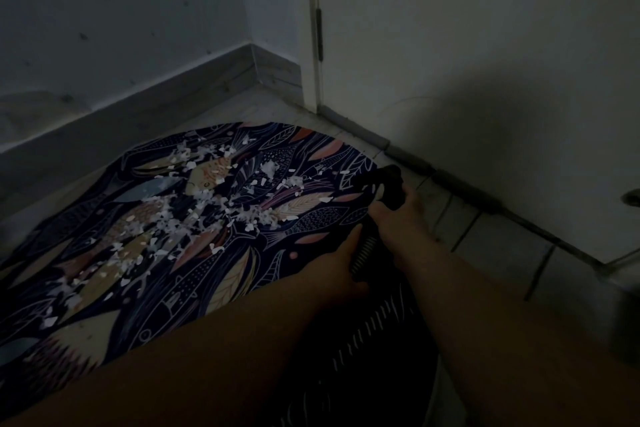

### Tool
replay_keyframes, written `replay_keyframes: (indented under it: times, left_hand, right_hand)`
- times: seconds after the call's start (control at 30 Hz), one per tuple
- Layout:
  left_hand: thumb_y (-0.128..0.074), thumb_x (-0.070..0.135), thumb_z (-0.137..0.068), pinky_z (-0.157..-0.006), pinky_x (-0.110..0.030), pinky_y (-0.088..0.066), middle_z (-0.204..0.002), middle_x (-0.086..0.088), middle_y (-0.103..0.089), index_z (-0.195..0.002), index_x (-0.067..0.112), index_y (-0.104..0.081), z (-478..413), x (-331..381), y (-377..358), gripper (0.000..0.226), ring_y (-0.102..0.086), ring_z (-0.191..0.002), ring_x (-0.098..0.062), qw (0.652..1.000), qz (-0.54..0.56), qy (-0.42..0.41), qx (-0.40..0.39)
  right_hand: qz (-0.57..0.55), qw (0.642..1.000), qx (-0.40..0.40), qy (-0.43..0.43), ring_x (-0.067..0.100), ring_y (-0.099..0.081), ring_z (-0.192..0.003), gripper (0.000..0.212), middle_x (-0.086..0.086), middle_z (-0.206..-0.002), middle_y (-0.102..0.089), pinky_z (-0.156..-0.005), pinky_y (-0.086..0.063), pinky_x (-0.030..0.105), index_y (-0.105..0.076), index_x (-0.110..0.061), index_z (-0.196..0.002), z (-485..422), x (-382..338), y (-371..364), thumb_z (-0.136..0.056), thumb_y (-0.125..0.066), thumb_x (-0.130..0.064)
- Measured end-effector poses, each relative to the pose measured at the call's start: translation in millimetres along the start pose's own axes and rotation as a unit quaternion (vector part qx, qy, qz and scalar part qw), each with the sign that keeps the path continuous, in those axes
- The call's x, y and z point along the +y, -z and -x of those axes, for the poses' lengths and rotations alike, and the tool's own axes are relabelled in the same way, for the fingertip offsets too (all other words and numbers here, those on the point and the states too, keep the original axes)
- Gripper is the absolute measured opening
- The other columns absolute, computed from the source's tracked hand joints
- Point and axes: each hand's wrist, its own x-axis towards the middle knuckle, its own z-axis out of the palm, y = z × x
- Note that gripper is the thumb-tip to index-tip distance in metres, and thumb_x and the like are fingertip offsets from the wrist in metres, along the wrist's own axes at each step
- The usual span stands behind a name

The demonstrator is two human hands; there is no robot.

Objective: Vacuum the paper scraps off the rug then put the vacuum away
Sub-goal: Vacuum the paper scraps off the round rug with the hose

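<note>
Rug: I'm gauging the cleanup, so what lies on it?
Paper scraps litter the rug; the vacuum is at its right edge. Arms hide its near part.

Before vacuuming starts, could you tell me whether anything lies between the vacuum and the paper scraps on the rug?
Nothing visible does: only bare rug separates the vacuum from the nearest paper scraps, though the picture is dark.

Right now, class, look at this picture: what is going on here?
A person holds a dark vacuum with both hands at the right edge of a patterned rug. The right hand grips it near the front; the left hand holds its ribbed part. White paper scraps lie all over the rug, not yet vacuumed.
</note>
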Motion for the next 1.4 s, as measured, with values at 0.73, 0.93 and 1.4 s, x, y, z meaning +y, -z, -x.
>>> replay_keyframes:
  times: [0.73, 0.93, 1.4]
  left_hand:
    - [-0.059, 0.026, -0.091, -0.074, -0.02, -0.038, -0.135, -0.01, -0.049, -0.146, 0.034, 0.016, -9, -9, 24, 0.093, -0.057, -0.103, -0.022, 0.998, -0.007, 0.035, 0.054]
    - [-0.057, 0.025, -0.092, -0.074, -0.019, -0.037, -0.142, -0.012, -0.044, -0.147, 0.031, 0.017, -9, -6, 23, 0.092, -0.056, -0.113, -0.025, 0.999, -0.002, 0.021, 0.039]
    - [-0.058, 0.028, -0.091, -0.089, -0.024, -0.042, -0.141, -0.012, -0.047, -0.146, 0.033, 0.019, 20, -7, -7, 0.095, -0.055, -0.116, -0.026, 1.0, 0.007, 0.007, -0.007]
  right_hand:
    - [0.005, 0.997, -0.081, 0.005, 0.015, -0.049, -0.078, 0.078, 0.011, -0.145, -0.039, -0.057, -0.04, 0.026, -0.011, -0.035, -0.152, -37, -2, -33, -0.093, -0.061, -0.025]
    - [0.006, 0.998, -0.06, 0.004, 0.025, -0.047, -0.095, 0.078, 0.011, -0.15, -0.036, -0.074, -0.043, 0.036, -0.012, -0.034, -0.153, -29, -8, -27, -0.094, -0.062, -0.026]
    - [0.036, 0.999, -0.011, -0.012, 0.029, -0.058, -0.092, 0.078, 0.013, -0.139, -0.046, -0.078, -0.053, 0.042, -0.012, -0.039, -0.152, 18, 4, -5, -0.092, -0.061, -0.026]
